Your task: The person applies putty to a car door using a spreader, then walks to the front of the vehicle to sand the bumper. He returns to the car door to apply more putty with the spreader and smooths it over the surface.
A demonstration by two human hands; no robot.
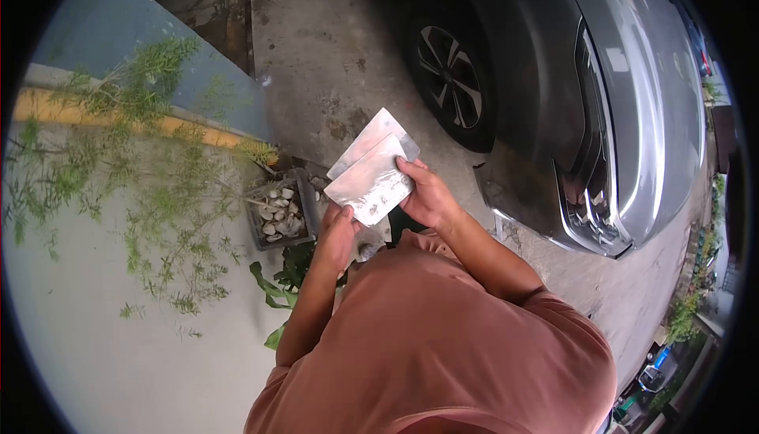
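Two shiny silvery flat sheets, like foil pouches, overlap in front of my chest. The nearer silvery sheet (371, 185) has a crinkled, reflective lower part and partly covers the farther silvery sheet (378, 135). My right hand (428, 195) grips the right side, its thumb on top of the nearer sheet and the other fingers hidden beneath. At the lower left corner, my left hand (338, 238) is closed on the nearer sheet, thumb tip over the edge. Both sheets are tilted in this view, held above the ground.
A grey car (538, 78) stands on the right, its front wheel (449, 77) turned toward me. Left of my hands is a planter box (278, 242) with pale stones. A feathery green plant (170, 205) spreads along the wall (87, 307). Stained concrete (316, 62) lies ahead.
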